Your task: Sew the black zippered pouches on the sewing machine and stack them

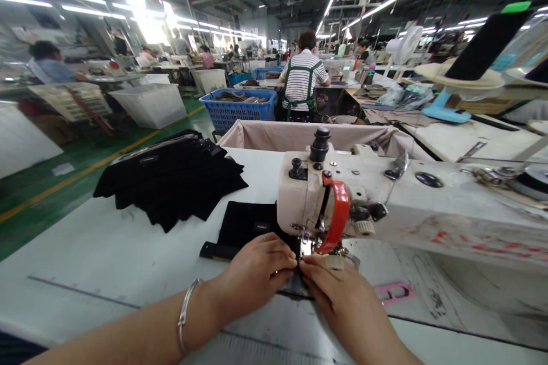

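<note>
A: Entry, largest first. What carries everything?

B: White counter point(107, 262), running from the near edge to the back and scuffed on the right side. Beyond its far edge is a cloth-lined bin point(299, 136), then a blue basket point(237, 107) on the green floor. A person in a striped shirt point(303, 77) sits with back turned, well apart.

A: Next in size?

B: Sewing machine point(428, 211), cream. Its arm lies across the right half of the counter, with the head at centre. There are red smears along the arm.

A: Material on the counter?

B: Stack of black pieces point(171, 182), fanned untidily to the left of the machine head, well apart from both hands. One single black piece point(248, 225) lies flat, its right part running under the machine head.

A: Hands?

B: Left hand point(252, 276) is palm down on the black piece, fingers curled, tips pinched on the cloth just in front of the needle area. Right hand point(342, 302) comes in from the lower right, also palm down, fingertips closed on the same cloth. The two sets of fingertips touch each other there.

A: Smaller items?

B: Red guard point(338, 214), curved, on the front of the machine head just above the fingertips. Pink marking point(394, 292) on the counter, just right of the right hand. Thin metal bracelet point(185, 313) on the left wrist. The needle is hidden behind the head and fingers, so I cannot tell its position.
</note>
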